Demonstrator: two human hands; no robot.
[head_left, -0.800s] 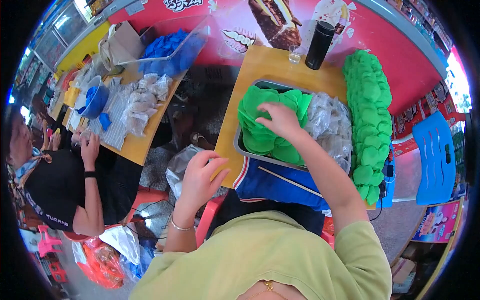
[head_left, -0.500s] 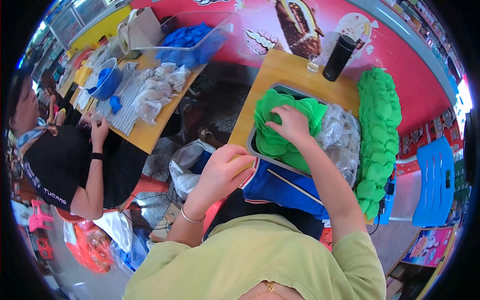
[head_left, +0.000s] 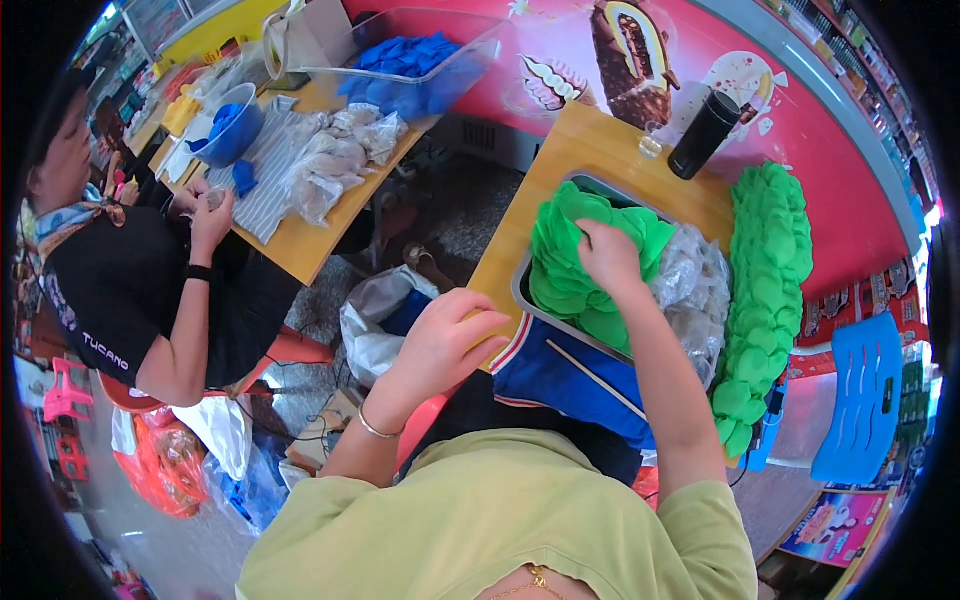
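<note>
My right hand (head_left: 607,255) is over the green pieces (head_left: 560,270), thin rounded shapes piled in a metal tray (head_left: 518,298), with fingers pinched on one of them. My left hand (head_left: 450,335) is at the near-left edge of the wooden table (head_left: 580,135), fingers curved and apart, with nothing visible in them. Clear bagged bundles (head_left: 695,280) fill the tray's right part. A long row of stacked green pieces (head_left: 765,270) lies along the table's right side. Blue cloth (head_left: 550,385) and a pale stick (head_left: 595,380) are below the tray.
A black bottle (head_left: 700,135) and a glass (head_left: 650,145) stand at the back. Left, a person (head_left: 120,300) handles something small at another table (head_left: 320,250) holding a clear tub (head_left: 420,95), blue bowl (head_left: 225,125) and bags. A blue chair (head_left: 855,400) is at right.
My left hand has come right and up to the table edge. My right hand's fingers have closed on the green pieces. The whole view has shifted, with the tables now further right in it.
</note>
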